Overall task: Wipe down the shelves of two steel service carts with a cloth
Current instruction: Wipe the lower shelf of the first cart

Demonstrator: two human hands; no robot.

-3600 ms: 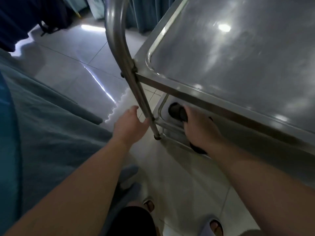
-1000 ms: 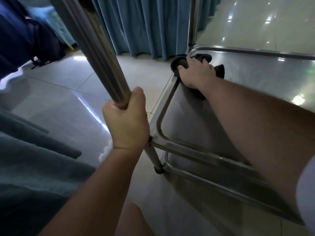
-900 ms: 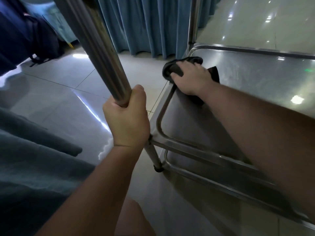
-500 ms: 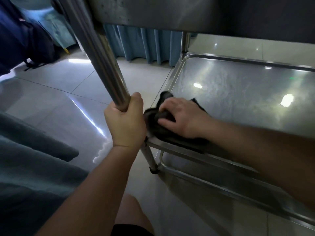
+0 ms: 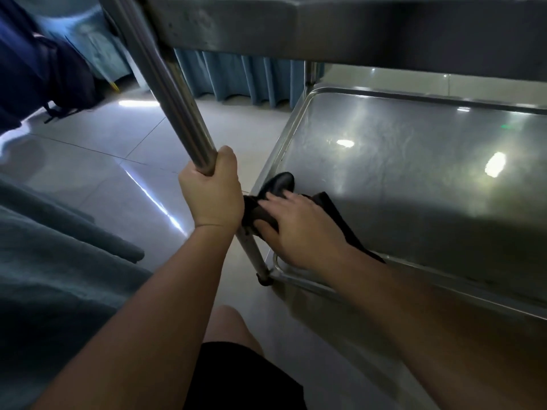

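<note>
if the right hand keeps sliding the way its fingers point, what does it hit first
Likely the raised rim along the shelf's left edge: the right hand presses the dark cloth down with its fingers aimed up-left toward it. Depth is hard to judge.

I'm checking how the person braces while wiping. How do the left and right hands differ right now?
The left hand is curled round the cart post; the right hand lies flatter, pressing the dark cloth onto the shelf. The left hand is raised, beside the shelf's near corner; the right hand is low, on the shelf at that corner. Both hands are bare and touch the same cart.
</note>
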